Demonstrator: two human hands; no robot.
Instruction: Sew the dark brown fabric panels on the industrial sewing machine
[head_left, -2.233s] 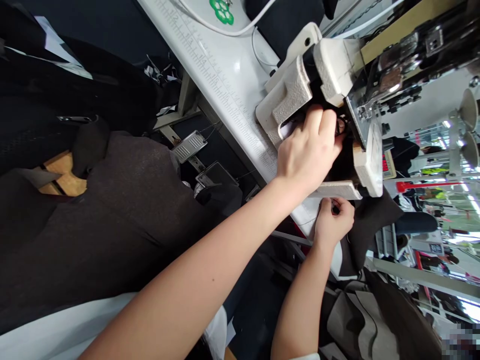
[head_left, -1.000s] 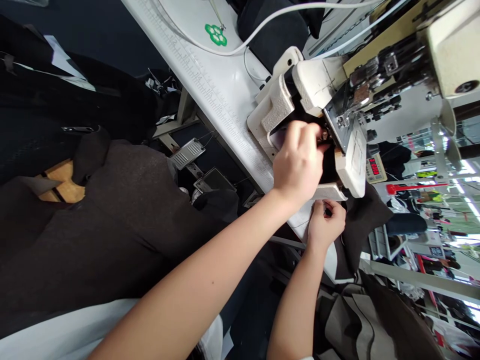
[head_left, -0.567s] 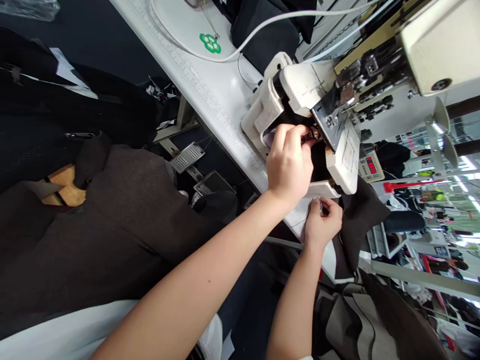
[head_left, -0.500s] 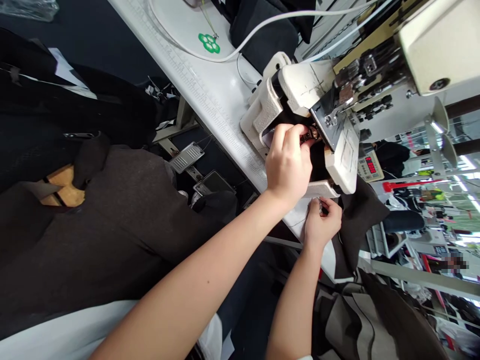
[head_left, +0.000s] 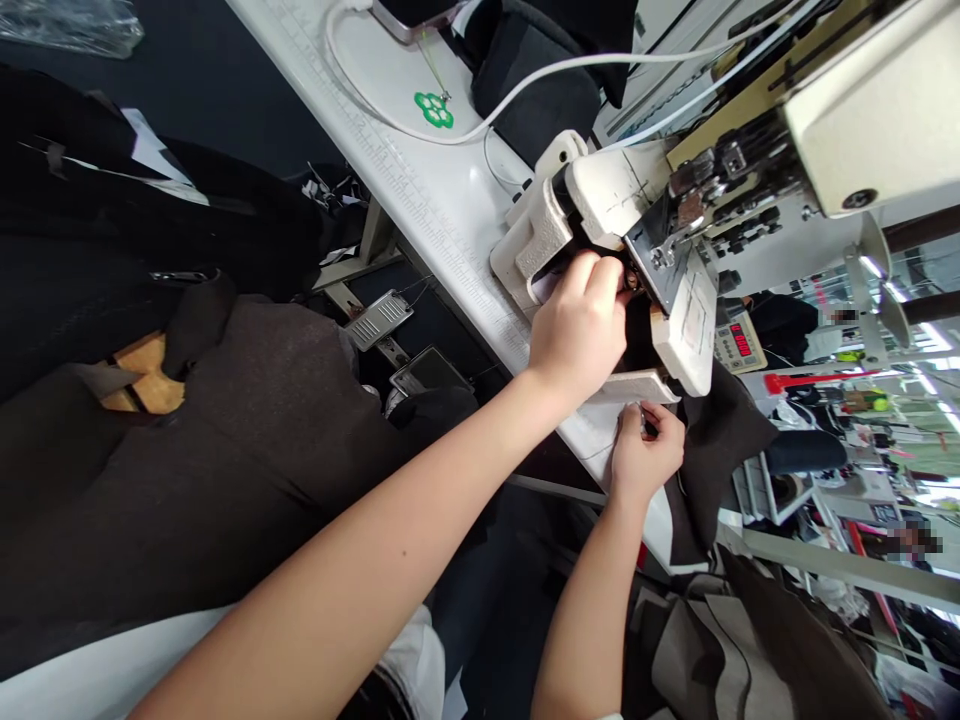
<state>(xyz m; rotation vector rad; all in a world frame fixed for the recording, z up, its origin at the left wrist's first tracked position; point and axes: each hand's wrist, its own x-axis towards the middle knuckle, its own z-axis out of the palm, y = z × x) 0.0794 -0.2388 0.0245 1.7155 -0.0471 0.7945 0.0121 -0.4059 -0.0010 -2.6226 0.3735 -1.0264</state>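
My left hand (head_left: 581, 325) reaches into the dark opening under the white sewing machine bed (head_left: 696, 335). Its fingers are bent together beside the metal needle plate (head_left: 660, 258); the fingertips and anything between them are hidden. On the white tabletop by the machine's lower edge, my right hand (head_left: 649, 452) pinches a small metal part (head_left: 643, 421) between thumb and fingers. A thin thread lies on the table beside it. The presser foot and needle parts (head_left: 686, 212) are above the plate.
A white cable (head_left: 555, 68) curves across the table past a green flower charm (head_left: 434, 110). A control box (head_left: 739, 343) with red digits sits behind the machine. Dark cloth (head_left: 716, 450) lies beside my right hand; metal pedals (head_left: 382, 320) are below the table.
My left hand's fingers have moved deeper into the opening, and the dark metal part seen at its fingertips is now mostly hidden. The view has shifted slightly. My right hand keeps its pinch.
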